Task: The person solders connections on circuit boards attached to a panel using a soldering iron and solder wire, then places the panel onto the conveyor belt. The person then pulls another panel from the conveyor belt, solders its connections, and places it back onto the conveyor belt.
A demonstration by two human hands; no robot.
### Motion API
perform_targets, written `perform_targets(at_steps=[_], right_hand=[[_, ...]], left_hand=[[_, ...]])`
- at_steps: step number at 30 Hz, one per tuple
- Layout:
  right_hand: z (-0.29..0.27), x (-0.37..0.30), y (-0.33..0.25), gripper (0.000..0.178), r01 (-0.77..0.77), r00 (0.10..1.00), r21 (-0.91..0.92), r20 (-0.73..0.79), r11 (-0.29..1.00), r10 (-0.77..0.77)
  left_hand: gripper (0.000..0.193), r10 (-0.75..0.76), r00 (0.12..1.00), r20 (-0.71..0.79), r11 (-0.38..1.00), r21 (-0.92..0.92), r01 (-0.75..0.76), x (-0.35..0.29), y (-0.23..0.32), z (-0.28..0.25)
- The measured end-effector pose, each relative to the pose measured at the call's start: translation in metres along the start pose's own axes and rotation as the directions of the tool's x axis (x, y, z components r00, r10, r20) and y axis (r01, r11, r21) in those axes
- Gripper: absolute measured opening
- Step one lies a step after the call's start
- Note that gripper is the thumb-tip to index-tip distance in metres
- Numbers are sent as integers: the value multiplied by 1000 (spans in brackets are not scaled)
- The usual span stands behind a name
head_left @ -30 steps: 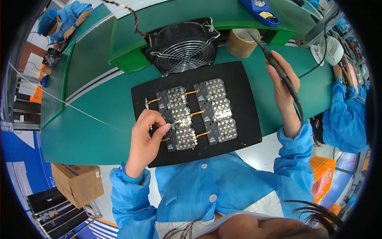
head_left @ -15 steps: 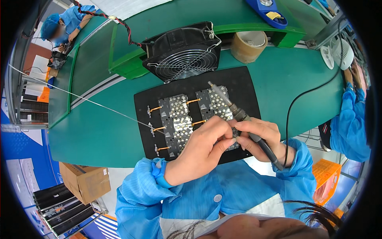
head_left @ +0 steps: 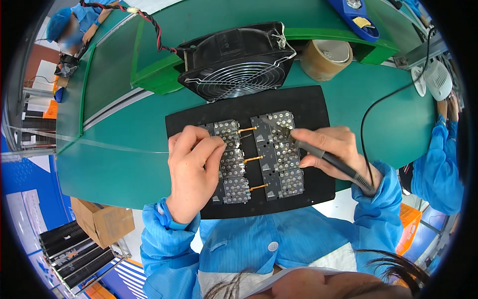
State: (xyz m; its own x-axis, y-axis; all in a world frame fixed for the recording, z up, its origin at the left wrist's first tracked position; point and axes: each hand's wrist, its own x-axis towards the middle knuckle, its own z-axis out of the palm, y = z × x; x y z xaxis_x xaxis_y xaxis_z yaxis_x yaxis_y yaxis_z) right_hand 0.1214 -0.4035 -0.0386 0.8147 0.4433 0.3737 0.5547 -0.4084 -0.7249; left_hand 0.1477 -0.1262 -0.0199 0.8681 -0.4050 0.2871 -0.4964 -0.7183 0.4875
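My right hand [head_left: 338,152] is wrapped round the dark handle of a soldering iron [head_left: 341,168]. Its cord trails off to the right, and its tip, smeared by motion, lies over the upper boards of the right column. Over the left column is my left hand [head_left: 196,162], fingers closed in a pinch on a thin solder wire [head_left: 114,147] that runs in from the left. Beneath both hands, two columns of small circuit boards [head_left: 286,155] with round silvery spots lie on a black mat [head_left: 311,112]. Short orange strips [head_left: 253,160] bridge the columns. My left hand hides part of the left column.
A black fan [head_left: 239,65] with a wire guard stands behind the mat. To its right are a tape roll [head_left: 323,60] and a blue iron stand [head_left: 356,20]. A white device [head_left: 438,82] is at far right. Co-workers sit at both sides.
My hands, close together before, are now apart. The left has moved left over the left column with the wire; the right has shifted slightly right, and the iron now lies lower.
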Motion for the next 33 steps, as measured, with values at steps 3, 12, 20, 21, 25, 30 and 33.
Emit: perform_targets(at_steps=[3, 12, 20, 21, 25, 30, 33], right_hand=[[2, 0, 8, 43, -43, 997, -18, -65, 999, 42], [10, 1, 14, 29, -82, 995, -6, -64, 997, 82], [11, 3, 12, 28, -86, 995, -2, -47, 996, 86], [10, 3, 12, 28, -83, 996, -4, -44, 997, 83], [10, 3, 12, 28, -85, 996, 6, -40, 996, 85], [11, 2, 13, 28, -89, 995, 11, -37, 996, 89], [10, 3, 13, 28, -85, 996, 2, -33, 996, 85]], left_hand=[[14, -15, 998, -62, 999, -42, 12, -1, -3, 7], [15, 14, 996, -91, 994, -106, -24, 0, -7, 18], [15, 56, 994, -90, 991, -114, -66, 5, -10, 22], [15, 53, 995, -84, 991, -121, -63, 6, -9, 23], [15, 66, 994, -85, 989, -124, -77, 8, -10, 29], [14, 68, 993, -96, 986, -148, -82, 8, -10, 35], [13, 44, 997, -69, 979, -198, -57, 8, -8, 35]])
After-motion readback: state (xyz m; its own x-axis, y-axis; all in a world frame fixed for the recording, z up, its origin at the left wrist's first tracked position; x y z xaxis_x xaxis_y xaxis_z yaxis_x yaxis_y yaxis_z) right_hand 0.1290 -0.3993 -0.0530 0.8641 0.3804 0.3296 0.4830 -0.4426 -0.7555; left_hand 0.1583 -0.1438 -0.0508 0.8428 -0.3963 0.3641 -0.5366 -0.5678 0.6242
